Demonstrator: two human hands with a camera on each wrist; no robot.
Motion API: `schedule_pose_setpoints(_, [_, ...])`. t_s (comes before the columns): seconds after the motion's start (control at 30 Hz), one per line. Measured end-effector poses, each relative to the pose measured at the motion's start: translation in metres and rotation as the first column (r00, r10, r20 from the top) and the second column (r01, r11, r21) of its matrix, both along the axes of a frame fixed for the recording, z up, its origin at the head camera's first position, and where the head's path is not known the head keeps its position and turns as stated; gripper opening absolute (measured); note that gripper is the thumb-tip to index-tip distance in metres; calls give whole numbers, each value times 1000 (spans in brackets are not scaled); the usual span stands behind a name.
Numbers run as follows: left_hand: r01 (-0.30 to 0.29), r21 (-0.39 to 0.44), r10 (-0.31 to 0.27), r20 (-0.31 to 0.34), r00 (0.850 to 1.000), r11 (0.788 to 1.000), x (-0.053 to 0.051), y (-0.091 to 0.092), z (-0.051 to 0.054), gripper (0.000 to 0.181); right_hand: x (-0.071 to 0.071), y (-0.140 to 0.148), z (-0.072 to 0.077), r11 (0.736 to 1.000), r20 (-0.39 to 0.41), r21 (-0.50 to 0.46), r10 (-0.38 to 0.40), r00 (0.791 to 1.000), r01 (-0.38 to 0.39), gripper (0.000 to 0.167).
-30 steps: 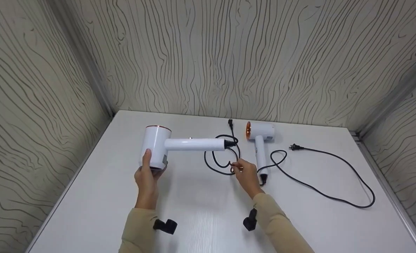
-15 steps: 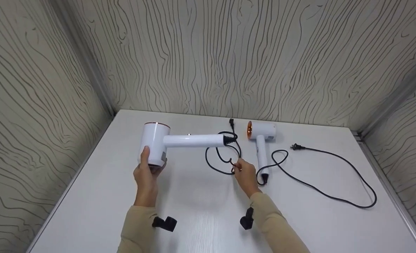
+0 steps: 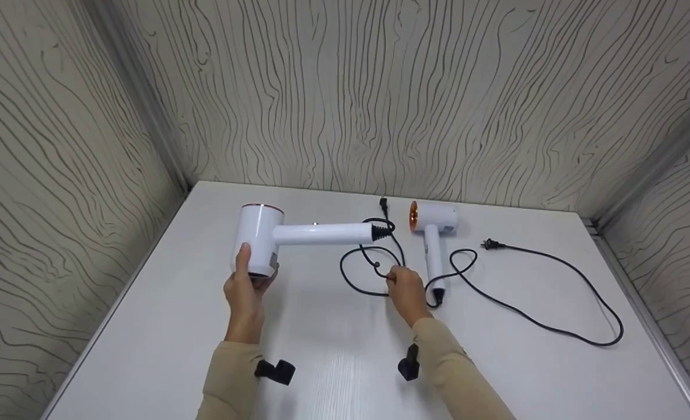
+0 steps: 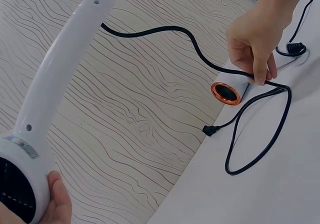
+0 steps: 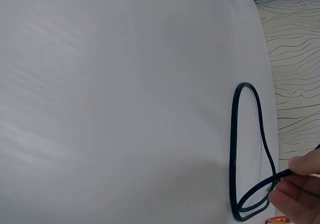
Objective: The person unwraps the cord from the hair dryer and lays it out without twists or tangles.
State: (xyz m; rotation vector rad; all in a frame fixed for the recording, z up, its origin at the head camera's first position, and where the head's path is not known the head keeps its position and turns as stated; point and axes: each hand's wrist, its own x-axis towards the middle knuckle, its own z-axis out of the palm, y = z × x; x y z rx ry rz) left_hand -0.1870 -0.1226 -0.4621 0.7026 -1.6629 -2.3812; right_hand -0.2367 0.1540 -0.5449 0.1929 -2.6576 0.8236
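Observation:
A white hair dryer [image 3: 321, 234] with an orange rim is held up by my left hand [image 3: 247, 294], thumb on one side of its barrel and fingers beneath. Its handle points right, ending in a black cord sleeve. In the left wrist view the dryer's dark round end [image 4: 17, 191] faces the camera. My right hand [image 3: 407, 291] pinches that dryer's black cord [image 3: 363, 290] between thumb and fingers, as the right wrist view of the cord [image 5: 234, 149] also shows. Loops of the cord hang or lie left of the hand; its plug [image 3: 384, 204] lies near the table's back edge.
A second white hair dryer [image 3: 433, 248] with an orange front lies right of my right hand on the white table [image 3: 321, 361]. Its black cord [image 3: 531, 318] curves across the right side to a plug [image 3: 492, 244]. Wood-patterned panels [image 3: 345, 99] stand behind and at both sides.
The left hand has raised the hair dryer very slightly. My right hand has stayed near its place, while the cord loops by it have shifted and opened out a little.

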Motion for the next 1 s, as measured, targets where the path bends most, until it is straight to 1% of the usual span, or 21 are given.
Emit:
schedule_pose_setpoints(0.1, [8, -1, -8, -2, 1000, 1000, 0, 1, 0, 76, 1, -2, -3, 998, 80, -55, 1, 997, 3, 5])
schedule_pose_setpoints(0.2, [13, -6, -13, 2, 1000, 1000, 0, 1, 0, 76, 1, -5, -9, 996, 127, -85, -9, 992, 20, 4])
schedule_pose_setpoints(0.37, [9, -20, -9, 10, 1000, 1000, 0, 0, 0, 77, 2, -8, -18, 996, 135, -84, -15, 991, 27, 5])
schedule_pose_setpoints(0.47, [16, -37, -15, 24, 1000, 999, 0, 1, 0, 80, 2, -8, -19, 996, 140, -91, -11, 990, 24, 8])
schedule_pose_setpoints(0.57, [22, -49, -20, 37, 999, 999, 0, 3, -2, 81, 4, -7, -17, 995, 138, -99, 2, 990, 12, 12])
schedule_pose_setpoints(0.7, [20, -68, -18, 29, 999, 997, -1, 4, -4, 81, 7, -5, -10, 990, 114, -137, 34, 993, -18, 14])
schedule_pose_setpoints(0.87, [24, -88, -21, 30, 999, 996, -4, 5, -5, 81, 9, -7, 3, 978, 69, -198, 72, 995, -57, 14])
schedule_pose_setpoints(1.0, [39, -79, -37, 34, 999, 996, -6, 7, -6, 84, 10, -10, 15, 965, 28, -232, 132, 991, -122, 14])
